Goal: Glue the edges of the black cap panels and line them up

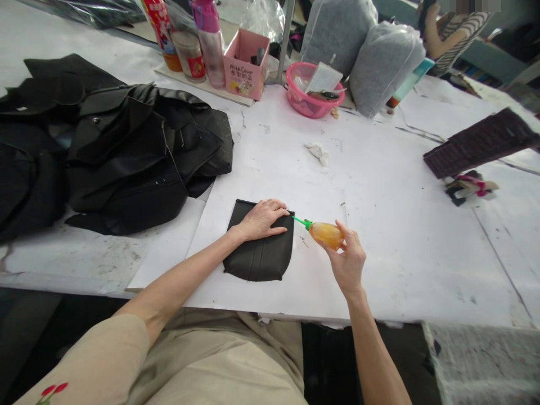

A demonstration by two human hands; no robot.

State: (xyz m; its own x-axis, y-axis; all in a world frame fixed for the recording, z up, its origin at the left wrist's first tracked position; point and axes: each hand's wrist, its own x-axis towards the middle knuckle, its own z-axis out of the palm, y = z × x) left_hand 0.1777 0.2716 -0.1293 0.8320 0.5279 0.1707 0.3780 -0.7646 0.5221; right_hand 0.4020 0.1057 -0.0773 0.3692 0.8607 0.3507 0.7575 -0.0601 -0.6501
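A black leather-like panel lies flat on the white-covered table, in front of my body. My left hand rests on its upper part, palm down, with the fingers apart and pointing right. In my right hand is a squeeze bottle of amber liquid, tilted on its side. Its thin green nozzle points left, and the tip is at the panel's upper right corner, near my left fingertips. Whether any liquid is coming out is too small to tell.
A heap of black pieces covers the left side. Along the back stand a pink box, a pink basket, bottles and grey wrapped bundles. A dark slab is at the right. A person in stripes is beyond.
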